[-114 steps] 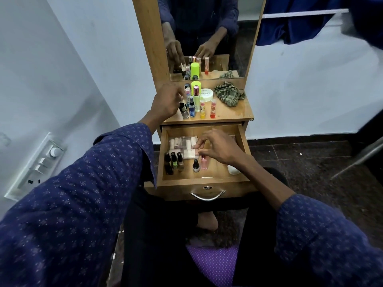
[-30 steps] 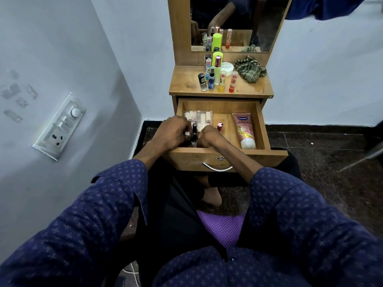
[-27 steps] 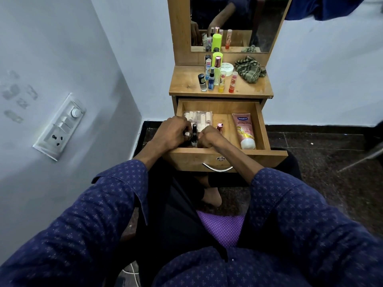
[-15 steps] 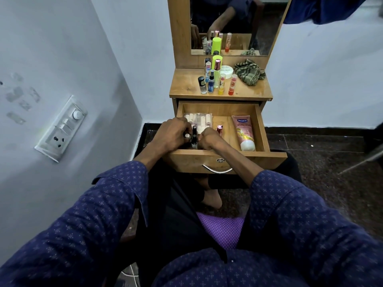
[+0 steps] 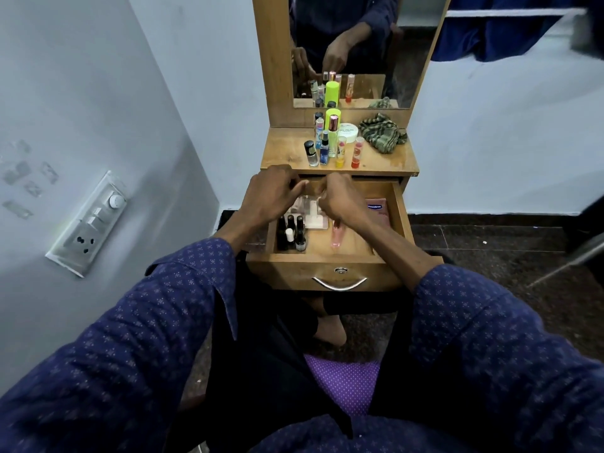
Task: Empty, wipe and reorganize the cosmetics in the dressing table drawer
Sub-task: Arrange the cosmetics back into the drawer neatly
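The wooden drawer (image 5: 327, 259) stands pulled open. Several dark nail polish bottles (image 5: 291, 233) stand upright in its front left corner. Behind them lies a clear pack of small tubes (image 5: 312, 218). A pink bottle (image 5: 336, 236) lies flat mid-drawer, and a pink tube (image 5: 376, 209) lies at the right, partly under my wrist. My left hand (image 5: 271, 197) and my right hand (image 5: 340, 201) hover close together over the drawer's back, above the pack. Their fingers are curled and I see nothing in them.
Several bottles (image 5: 330, 145), a white jar (image 5: 348, 134) and a crumpled green checked cloth (image 5: 382, 132) sit on the table top (image 5: 284, 155) under the mirror (image 5: 359, 44). A switchboard (image 5: 88, 223) is on the left wall. My knees are under the drawer.
Both hands have left the nail polish bottles at the drawer's front left and lifted towards the back, over the clear pack. The bottles now stand uncovered.
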`<action>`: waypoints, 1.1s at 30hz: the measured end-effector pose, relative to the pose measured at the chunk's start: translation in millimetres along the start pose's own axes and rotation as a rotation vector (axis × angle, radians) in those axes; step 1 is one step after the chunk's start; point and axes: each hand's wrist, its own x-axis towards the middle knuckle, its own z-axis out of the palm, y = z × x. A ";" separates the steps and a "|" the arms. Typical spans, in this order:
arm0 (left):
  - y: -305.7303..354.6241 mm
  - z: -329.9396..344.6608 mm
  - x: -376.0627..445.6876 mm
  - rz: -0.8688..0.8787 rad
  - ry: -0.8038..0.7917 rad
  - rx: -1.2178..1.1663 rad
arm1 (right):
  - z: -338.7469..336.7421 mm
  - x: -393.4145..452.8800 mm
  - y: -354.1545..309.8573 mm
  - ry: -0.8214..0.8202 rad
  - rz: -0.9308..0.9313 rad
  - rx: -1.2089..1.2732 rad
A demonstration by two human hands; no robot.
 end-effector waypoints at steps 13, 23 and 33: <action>2.1 5.2 82.6 -0.150 -0.051 -0.091 | -58.6 36.9 31.5 0.110 -0.152 -0.069; 2.0 19.6 81.8 -0.175 0.008 -0.268 | -41.6 21.4 43.0 -0.014 -0.215 -0.066; 3.2 -1.4 40.1 -0.207 0.009 -0.461 | -28.3 11.2 31.2 -0.016 -0.231 0.037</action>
